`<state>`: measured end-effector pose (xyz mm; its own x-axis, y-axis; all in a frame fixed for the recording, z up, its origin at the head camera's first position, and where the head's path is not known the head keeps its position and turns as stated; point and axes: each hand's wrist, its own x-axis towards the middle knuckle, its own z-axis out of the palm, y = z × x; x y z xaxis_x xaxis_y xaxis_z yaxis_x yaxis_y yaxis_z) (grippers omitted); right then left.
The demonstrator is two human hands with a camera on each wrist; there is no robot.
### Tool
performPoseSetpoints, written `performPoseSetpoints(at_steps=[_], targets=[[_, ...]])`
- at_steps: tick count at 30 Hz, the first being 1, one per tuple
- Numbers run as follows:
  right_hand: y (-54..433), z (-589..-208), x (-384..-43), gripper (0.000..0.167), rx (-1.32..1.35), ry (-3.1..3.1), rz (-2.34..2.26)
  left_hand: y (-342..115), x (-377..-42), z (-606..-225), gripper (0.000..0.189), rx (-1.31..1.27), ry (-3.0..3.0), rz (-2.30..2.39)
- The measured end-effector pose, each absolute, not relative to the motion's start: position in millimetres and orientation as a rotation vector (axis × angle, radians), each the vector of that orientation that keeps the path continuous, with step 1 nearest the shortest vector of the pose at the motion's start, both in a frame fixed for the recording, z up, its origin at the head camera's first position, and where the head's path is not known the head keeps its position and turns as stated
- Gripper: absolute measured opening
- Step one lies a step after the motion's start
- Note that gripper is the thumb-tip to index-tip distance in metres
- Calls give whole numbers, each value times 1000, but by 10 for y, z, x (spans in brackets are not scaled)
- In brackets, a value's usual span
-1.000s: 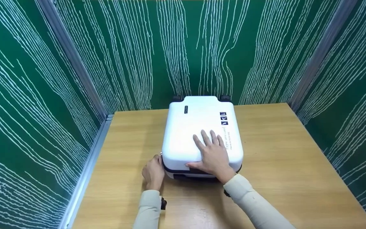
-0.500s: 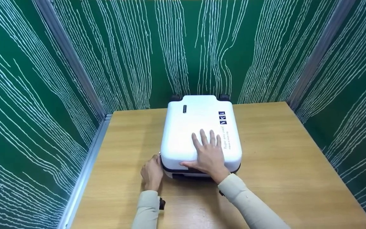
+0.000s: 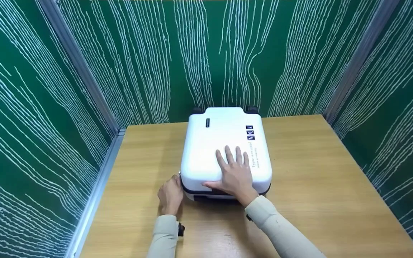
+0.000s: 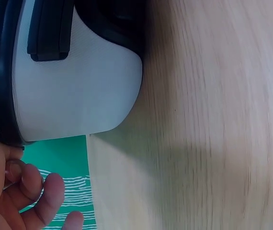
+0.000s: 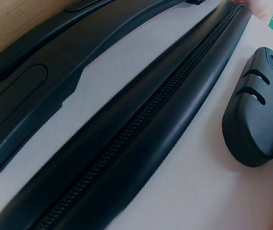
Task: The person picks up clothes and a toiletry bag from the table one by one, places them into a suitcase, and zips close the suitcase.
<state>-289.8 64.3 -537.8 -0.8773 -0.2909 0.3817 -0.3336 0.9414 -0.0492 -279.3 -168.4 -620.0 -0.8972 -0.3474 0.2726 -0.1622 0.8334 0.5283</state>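
Observation:
A small white hard-shell suitcase [image 3: 206, 154] lies flat on the table, wheels toward the back wall. At its near left corner my left hand [image 3: 171, 193] pinches the zipper pull [image 3: 180, 173], which shows as a small shiny tip above the fingers. The left wrist view has the curled fingers [image 4: 43, 196] right against the black zipper band [image 4: 5, 96]. My right hand [image 3: 236, 177] rests with spread fingers on the lid, thumb near the front edge. Closed zipper teeth [image 5: 141, 116] run along the front in the right wrist view, up to fingers at the far end.
A black carry handle [image 5: 69, 62] and a black combination lock [image 5: 254, 110] sit on either side of the zipper. Wooden tabletop [image 3: 307, 172] surrounds the suitcase. Green walls [image 3: 228, 53] with white lines enclose the back and sides.
My right hand has slid slightly left on the lid. The left hand stays at the suitcase's near left corner. The whole head view has shifted a little.

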Motion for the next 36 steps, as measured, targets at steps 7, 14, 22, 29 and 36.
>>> performPoseSetpoints(at_steps=[7, 14, 22, 29, 36], targets=[[624, -5386, -2901, 124, 444, -2751, 144, -1682, -2676, -6209, 34, 376, -2652, -712], [619, -5385, -2893, 123, 433, -2767, 155, -1632, -2568, -6250, 34, 374, -2645, -703], [618, -5341, -2882, 123, 447, -2785, 198, -1583, -2466, -6202, 37, 351, -2636, -684], [632, -5329, -2918, 125, 413, -2780, 163, -1431, -2193, -6220, 36, 267, -2643, -677], [601, -5357, -2900, 124, 431, -2802, 199, -1242, -1996, -6253, 33, 279, -2612, -720]])
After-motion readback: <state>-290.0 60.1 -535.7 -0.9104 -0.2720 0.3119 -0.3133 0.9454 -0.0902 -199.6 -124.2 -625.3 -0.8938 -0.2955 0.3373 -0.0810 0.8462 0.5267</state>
